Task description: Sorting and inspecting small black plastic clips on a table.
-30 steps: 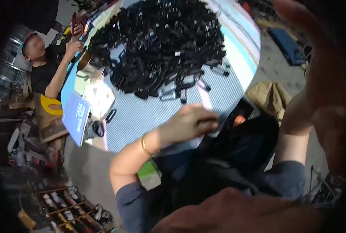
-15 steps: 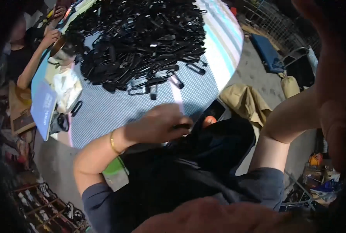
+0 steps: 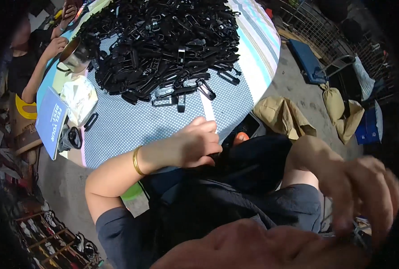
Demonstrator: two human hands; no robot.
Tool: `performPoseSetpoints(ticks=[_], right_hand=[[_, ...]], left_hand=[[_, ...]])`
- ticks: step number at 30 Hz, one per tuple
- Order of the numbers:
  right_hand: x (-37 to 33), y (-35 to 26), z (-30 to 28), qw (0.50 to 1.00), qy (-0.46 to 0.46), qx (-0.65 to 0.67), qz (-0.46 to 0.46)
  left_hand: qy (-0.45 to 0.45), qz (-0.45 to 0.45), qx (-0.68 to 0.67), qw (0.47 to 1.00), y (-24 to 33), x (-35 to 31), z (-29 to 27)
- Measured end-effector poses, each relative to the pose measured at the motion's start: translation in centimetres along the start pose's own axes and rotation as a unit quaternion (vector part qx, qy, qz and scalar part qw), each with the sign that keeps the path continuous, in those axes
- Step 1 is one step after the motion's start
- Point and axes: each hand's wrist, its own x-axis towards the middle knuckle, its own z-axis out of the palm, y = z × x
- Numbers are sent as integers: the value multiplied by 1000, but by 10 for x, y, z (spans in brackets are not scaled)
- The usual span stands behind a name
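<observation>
My left hand (image 3: 199,142), with a gold bangle (image 3: 137,160) on its wrist, is closed at the table's near edge. Its fingers pinch a small black piece (image 3: 214,156), mostly hidden by the hand. Raised at the right is my right hand (image 3: 365,186), its fingers bent downward and spread, and I see nothing in it. Beyond my left hand lies a big pile of black elongated loop-shaped pieces (image 3: 163,58). A few lie loose at its near side, among them a loop (image 3: 206,89) and an upright-lying piece (image 3: 181,103).
The round table (image 3: 119,134) has a patterned cloth. On its left stand a metal pot (image 3: 75,56), a white plastic bag (image 3: 80,101) and a blue notebook (image 3: 51,123). Another person (image 3: 31,67) sits at the far left. Brown sacking (image 3: 282,116) lies right of the table.
My right hand has come down from the upper right to beside my right knee. My left hand stays near the table edge, still pinching the black piece.
</observation>
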Motion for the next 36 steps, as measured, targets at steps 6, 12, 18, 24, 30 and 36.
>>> performPoseSetpoints(ticks=[6, 12, 18, 24, 30, 36], right_hand=[[6, 19, -48, 899, -409, 65, 142], [-9, 82, -84, 763, -126, -395, 497], [-55, 159, -130, 644, -27, -726, 239], [-60, 152, -138, 583, -63, -756, 290], [-59, 136, -153, 625, -1, -685, 373], [-54, 138, -155, 780, 77, -587, 203]], left_hand=[[126, -1, -24, 992, -4, -6, 5], [300, -257, 115, 911, -20, -4, -42], [221, -264, 266, 900, -44, 20, -45], [196, -304, 277, 890, -45, 18, -36], [210, -308, 256, 892, -41, 25, -30], [351, -245, 117, 896, -43, 27, -35]])
